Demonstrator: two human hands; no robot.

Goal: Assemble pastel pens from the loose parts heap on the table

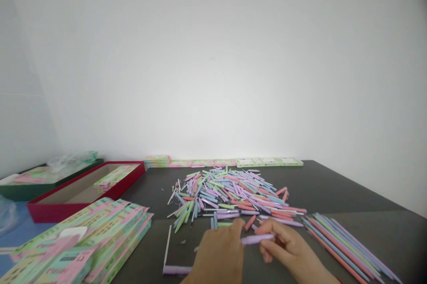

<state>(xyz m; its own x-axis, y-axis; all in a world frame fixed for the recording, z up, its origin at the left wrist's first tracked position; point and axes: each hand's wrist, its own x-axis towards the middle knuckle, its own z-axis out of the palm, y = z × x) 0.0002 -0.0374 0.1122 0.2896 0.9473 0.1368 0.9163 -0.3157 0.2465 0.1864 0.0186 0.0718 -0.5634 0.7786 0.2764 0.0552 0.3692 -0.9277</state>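
Observation:
A lilac pen part (pixel 255 239) lies level between my two hands above the dark table. My right hand (pixel 288 248) pinches it between thumb and fingers. At its other end is my left hand (pixel 216 253), seen from the back, with fingers closed around the tip; most of those fingers are hidden. Just beyond both hands spreads a large heap of pen parts (pixel 230 188) in lilac, blue, green and coral. A coral piece (pixel 250 223) sits right behind my fingers. To the left of my left hand rest a thin white stick (pixel 167 246) and another lilac barrel (pixel 176 270).
Long pens (pixel 347 246) lie side by side at right. Printed cartons (pixel 110 235) are stacked at front left. Behind them stand a red tray (pixel 40 210) and a green tray (pixel 23 192). Flat boxes (pixel 213 163) line the wall at the table's back.

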